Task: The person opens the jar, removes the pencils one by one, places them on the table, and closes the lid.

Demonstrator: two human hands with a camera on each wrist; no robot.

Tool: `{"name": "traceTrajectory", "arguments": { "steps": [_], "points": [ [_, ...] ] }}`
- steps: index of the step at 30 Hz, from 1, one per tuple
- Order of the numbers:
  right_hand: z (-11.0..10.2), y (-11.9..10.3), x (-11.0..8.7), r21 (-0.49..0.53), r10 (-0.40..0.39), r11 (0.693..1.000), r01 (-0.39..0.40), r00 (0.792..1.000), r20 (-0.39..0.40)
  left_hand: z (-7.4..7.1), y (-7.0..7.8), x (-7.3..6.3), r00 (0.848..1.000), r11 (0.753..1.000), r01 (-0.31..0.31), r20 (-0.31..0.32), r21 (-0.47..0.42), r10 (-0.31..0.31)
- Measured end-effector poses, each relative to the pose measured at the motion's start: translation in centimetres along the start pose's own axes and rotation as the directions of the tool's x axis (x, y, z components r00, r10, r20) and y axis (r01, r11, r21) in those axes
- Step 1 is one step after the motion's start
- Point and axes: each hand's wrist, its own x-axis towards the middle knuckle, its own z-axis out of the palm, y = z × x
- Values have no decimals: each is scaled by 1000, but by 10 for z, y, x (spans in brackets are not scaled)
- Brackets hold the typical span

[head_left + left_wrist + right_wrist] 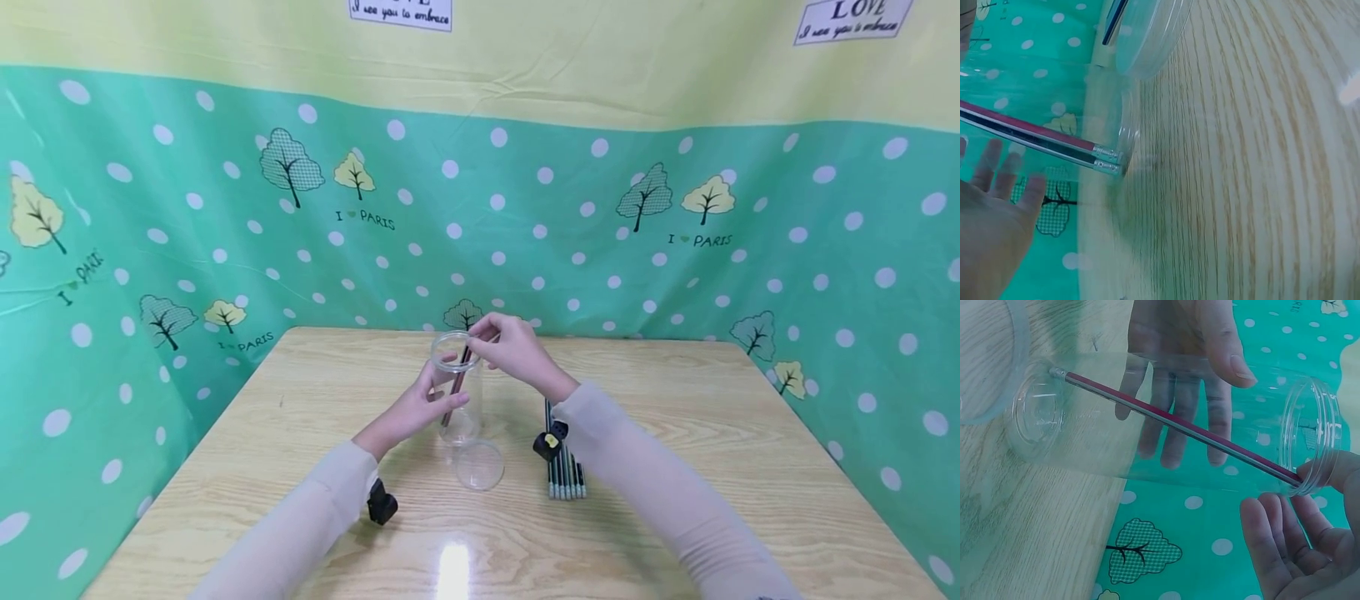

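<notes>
The left hand (416,408) wraps thumb and fingers round a tall, clear plastic cylindrical jar (472,400), upright on the pale wood-grain worktop (315,392), midway between its side edges. Inside, a red pencil (1035,130) and a black pencil (1035,148) lean side by side, eraser ends down. A clear round plastic lid (480,467) lies just nearer the front edge. The right hand (517,350) has its fingertips at the jar's mouth; whether they pinch anything I cannot tell. Right of the lid, a row of dark pencils with silver ferrules (566,483) points erasers toward the front edge, partly hidden by the right sleeve (660,483).

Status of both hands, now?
Left hand: closed around the clear jar.
Right hand: closed, apparently pinching a pencil at the jar's mouth.
</notes>
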Motion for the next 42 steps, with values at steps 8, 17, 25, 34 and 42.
{"name": "traceTrajectory", "arguments": {
  "steps": [8, 17, 25, 34, 42],
  "points": [
    [0, 1, 0, -1, -13, 1000, 13, 1000, -5, 0, 1, 0, 999, 999, -38, 3, 38, 38],
    [-7, -4, 1, -6, -57, 998, 57, 998, -28, -1, 3, 1, 998, 996, -59, 20, 62, 58],
    [-14, -9, 3, -8, -77, 997, 76, 996, -51, -2, 2, 1, 1000, 998, -25, 7, 57, 24],
    [-27, -11, 3, 26, -57, 998, 59, 996, -70, 0, 1, 0, 1000, 999, -14, 8, 42, 13],
    [-42, -14, -1, 94, -52, 994, 61, 994, -95, 1, 2, -1, 1000, 999, -12, 2, 32, 12]
  ]
}}
